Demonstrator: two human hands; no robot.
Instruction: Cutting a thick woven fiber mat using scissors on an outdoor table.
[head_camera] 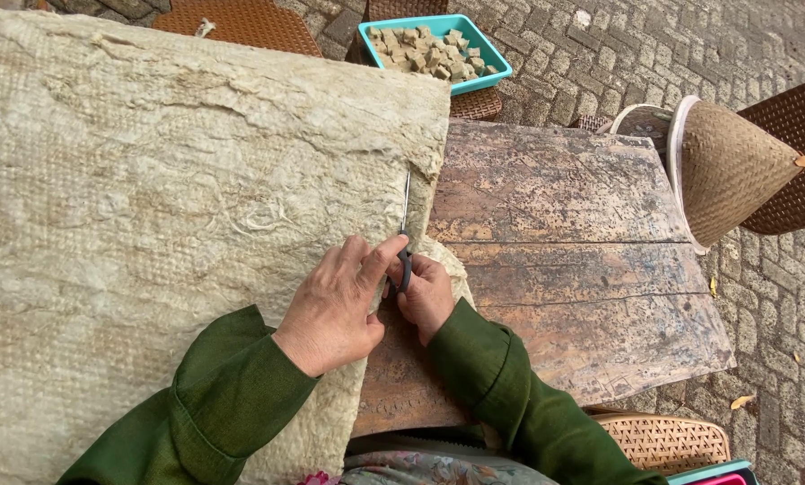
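Scissors (pixel 404 235) in right hand (pixel 425 294) cut beige fibrous sheet (pixel 169 207), left hand (pixel 335 305) pressing it.

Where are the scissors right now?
In the head view, the scissors are centre frame in the right hand, blades along the right edge of the fibrous mat, left hand alongside.

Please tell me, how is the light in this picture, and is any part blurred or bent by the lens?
Head view: soft, even daylight with weak shadows and no glare; the fibrous mat, left hand, right hand and scissors are sharp; the wooden table edges and woven conical hat look slightly stretched toward the frame's border, a wide-lens effect; the teal tray of cubes stays clear.
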